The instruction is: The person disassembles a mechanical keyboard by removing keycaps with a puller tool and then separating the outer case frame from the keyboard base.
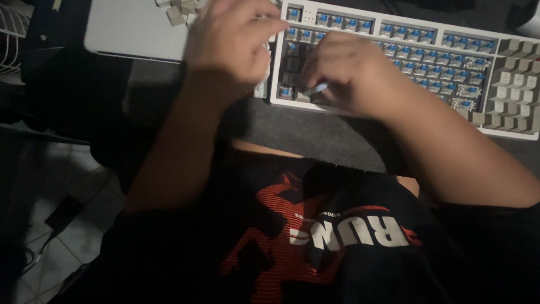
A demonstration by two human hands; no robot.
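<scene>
At the left end of the tabletop's dark mat, the keyboard (405, 62) lies with its long axis running left to right, keycaps mostly stripped. The right hand (349, 70) rests curled on its bare left section, pinching a small pale tool (316, 89). The left hand (228, 48) hovers just beside the keyboard's left edge, fingers folded; whether it holds anything I cannot tell.

**Single head-worn view, looking steeply down**

The one camera sits on my head, facing down and forward over my chest toward the desk mat's (315, 132) near edge. It is close; the keyboard (416, 56) fills the upper frame, floor tiles (67, 247) lower left.
</scene>
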